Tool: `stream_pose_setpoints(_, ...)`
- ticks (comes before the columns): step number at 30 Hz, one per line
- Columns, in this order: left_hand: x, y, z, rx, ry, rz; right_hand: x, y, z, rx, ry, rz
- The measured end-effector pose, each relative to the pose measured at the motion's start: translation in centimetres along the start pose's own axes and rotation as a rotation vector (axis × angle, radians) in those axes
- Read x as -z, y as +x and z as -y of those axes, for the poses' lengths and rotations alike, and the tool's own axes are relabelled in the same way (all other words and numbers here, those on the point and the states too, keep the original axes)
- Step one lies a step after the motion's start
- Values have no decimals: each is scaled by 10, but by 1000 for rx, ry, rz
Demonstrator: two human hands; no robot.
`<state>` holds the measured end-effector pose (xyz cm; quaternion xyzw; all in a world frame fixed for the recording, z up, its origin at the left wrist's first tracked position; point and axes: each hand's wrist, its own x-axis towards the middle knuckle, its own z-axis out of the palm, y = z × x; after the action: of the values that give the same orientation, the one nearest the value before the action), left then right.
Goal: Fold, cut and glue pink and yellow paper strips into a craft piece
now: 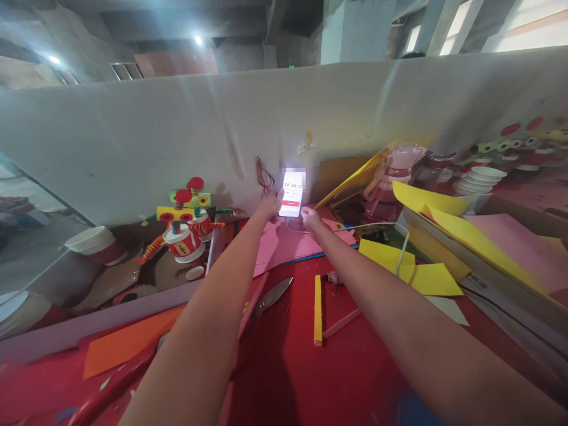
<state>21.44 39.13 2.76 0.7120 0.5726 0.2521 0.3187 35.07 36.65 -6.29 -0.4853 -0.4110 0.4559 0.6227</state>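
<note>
A pale partition wall [168,127] spans the frame's middle. Above it, at upper left, a bright lamp [198,40] shines below a dark grey ceiling [239,15]. A whitish pillar [368,32] rises top centre-right; bright windows [457,26] glow upper right. A red tabletop [297,367] fills the lower centre.

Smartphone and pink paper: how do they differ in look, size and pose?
The smartphone shows a lit screen with digits; the pink paper is plain. The smartphone is smaller than the pink paper. The smartphone is tilted up, held by the left hand; the pink paper lies flat. Both show straight edges.
</note>
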Motion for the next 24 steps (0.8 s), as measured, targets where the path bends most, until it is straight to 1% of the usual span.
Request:
stream_pose_setpoints(6, -4, -4, -5, -40, -26, -27, -4, 1, 4, 22, -3, -33)
stream_pose_setpoints(10, -8, -7, -3, -15, -37, -57, -3, 6, 4, 52, -49, -44)
stream_pose_setpoints(14, -10, -7, 4, 18, -68, -52, -2, 8, 2, 70, -86, -34)
stream_pose_setpoints(21, -6, -7, 5, 23, -19, -56, -1, 6, -1, 76, -111, -56)
stream_pose_setpoints(24, -4, -12, 4, 31, -5, -88, 3, 2, 2, 83, -114, -58)
